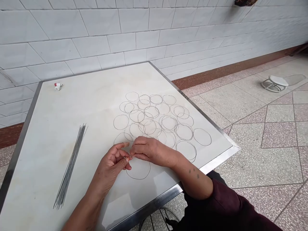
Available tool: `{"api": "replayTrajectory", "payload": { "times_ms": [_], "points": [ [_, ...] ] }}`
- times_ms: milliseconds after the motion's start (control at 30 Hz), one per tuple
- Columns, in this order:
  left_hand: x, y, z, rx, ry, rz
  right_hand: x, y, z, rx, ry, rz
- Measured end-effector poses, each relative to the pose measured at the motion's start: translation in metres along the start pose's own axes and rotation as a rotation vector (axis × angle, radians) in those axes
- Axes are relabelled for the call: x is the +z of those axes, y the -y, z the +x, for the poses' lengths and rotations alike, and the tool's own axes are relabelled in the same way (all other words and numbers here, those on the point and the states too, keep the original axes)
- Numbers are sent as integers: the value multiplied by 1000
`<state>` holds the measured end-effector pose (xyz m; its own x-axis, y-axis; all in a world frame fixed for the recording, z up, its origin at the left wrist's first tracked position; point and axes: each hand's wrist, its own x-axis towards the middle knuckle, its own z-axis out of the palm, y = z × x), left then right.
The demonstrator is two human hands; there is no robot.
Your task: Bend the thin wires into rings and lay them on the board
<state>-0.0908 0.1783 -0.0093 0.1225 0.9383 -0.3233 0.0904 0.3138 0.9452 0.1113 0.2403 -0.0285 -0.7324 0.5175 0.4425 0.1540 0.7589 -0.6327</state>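
Note:
A thin wire ring [139, 178] hangs below my two hands, over the white tabletop. Its joint lies between my fingertips. My left hand [115, 162] pinches the wire with thumb and finger, the index finger stretched out above. From the other side my right hand [150, 150] closes its fingertips on the same joint, knuckles up. How the wire ends cross there is too small to make out. Just beyond my hands, many thin wire rings [137, 116] lie spread flat and overlapping. To the left of my left hand lies a bundle of straight wires [70, 170].
A small white and red object [58, 86] sits near the table's far left corner. The white table [96, 93] has a metal edge and stands against a tiled wall [101, 25]. On the floor at right is a low round stool [276, 82].

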Motion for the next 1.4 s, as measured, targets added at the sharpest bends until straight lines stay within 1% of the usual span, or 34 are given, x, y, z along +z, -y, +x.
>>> {"api": "replayTrajectory", "payload": {
  "times_ms": [167,333,700,800,933,1067,1233,1400],
  "points": [
    [1,-1,0,-6,-4,-21,0,-3,-1,26,15,36],
    [0,-1,1,-8,-11,-38,-1,-3,-1,51,-1,64],
    [2,-4,0,-17,-7,-36,2,-4,-1,39,20,87],
    [2,-3,1,-21,2,-46,2,-4,1,30,5,62],
    [1,-2,1,-26,17,-47,2,-5,3,-21,10,-26],
    [2,-4,-1,-21,12,-46,2,-5,4,-41,3,-46],
    [2,-4,-2,-14,36,-139,-2,1,4,-8,8,-52],
    [3,-3,-2,-46,62,-220,-4,4,6,-46,-8,-62]
  ]
}}
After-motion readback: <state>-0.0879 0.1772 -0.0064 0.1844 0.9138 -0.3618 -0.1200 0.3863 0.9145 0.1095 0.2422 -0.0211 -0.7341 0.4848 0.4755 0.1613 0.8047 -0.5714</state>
